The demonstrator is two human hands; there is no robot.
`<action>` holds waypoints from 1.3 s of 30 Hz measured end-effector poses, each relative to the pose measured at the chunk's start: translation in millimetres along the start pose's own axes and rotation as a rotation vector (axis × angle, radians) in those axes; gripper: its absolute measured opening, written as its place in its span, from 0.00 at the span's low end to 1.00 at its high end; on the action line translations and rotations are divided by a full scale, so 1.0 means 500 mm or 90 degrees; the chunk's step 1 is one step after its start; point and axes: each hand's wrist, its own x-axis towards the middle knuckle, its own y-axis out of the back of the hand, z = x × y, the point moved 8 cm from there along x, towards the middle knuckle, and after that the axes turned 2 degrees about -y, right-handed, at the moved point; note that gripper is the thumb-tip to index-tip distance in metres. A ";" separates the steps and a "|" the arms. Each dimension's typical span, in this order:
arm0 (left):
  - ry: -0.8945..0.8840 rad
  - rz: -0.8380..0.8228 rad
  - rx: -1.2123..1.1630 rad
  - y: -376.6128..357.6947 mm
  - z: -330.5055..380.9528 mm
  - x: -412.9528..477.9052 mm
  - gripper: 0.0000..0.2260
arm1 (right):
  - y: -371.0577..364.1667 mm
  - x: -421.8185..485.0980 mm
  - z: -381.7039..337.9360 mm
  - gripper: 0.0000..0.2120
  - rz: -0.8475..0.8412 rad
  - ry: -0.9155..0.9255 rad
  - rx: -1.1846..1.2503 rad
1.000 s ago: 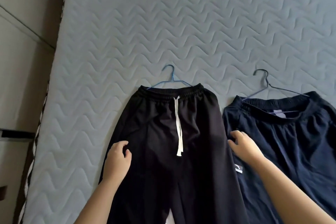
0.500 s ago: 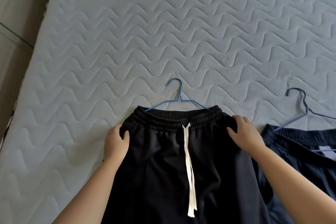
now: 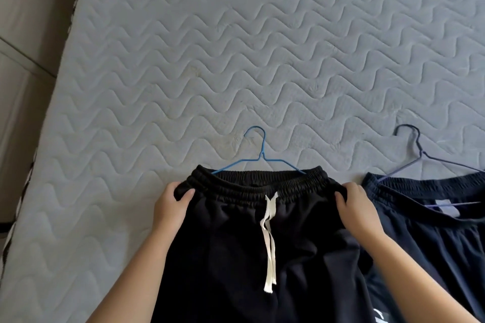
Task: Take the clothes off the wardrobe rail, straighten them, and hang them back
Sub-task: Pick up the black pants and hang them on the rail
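Black drawstring trousers (image 3: 236, 257) lie flat on the grey quilted mattress (image 3: 236, 60), with a blue wire hanger (image 3: 258, 158) poking out of the elastic waistband. A white drawstring (image 3: 269, 238) hangs down the front. My left hand (image 3: 170, 207) grips the left side of the trousers just under the waistband, thumb over the fabric. My right hand (image 3: 357, 208) grips the right side at the same height. To the right lie dark navy trousers (image 3: 433, 231) on a dark wire hanger (image 3: 417, 149).
The mattress's left edge (image 3: 52, 113) runs diagonally down the left side, with beige floor or panels (image 3: 23, 47) beyond it. The navy trousers lie close beside my right hand.
Both hands moved up the sides of the black trousers to the waistband and now grip the fabric. The view shifted, so the garments sit lower and further right.
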 end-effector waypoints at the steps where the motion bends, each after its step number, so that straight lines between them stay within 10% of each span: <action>1: -0.009 0.018 0.012 0.016 0.011 -0.025 0.12 | 0.013 -0.022 0.005 0.11 0.002 -0.003 0.009; 18: -0.076 -0.001 -0.200 0.343 0.150 -0.478 0.10 | 0.331 -0.368 0.002 0.02 0.061 0.144 0.144; 26: -0.286 -0.162 -0.272 0.547 0.419 -0.621 0.25 | 0.668 -0.493 -0.149 0.04 0.242 0.263 0.220; 39: -0.447 -0.178 -0.503 0.814 0.647 -0.847 0.10 | 1.057 -0.787 -0.342 0.06 0.528 0.459 0.288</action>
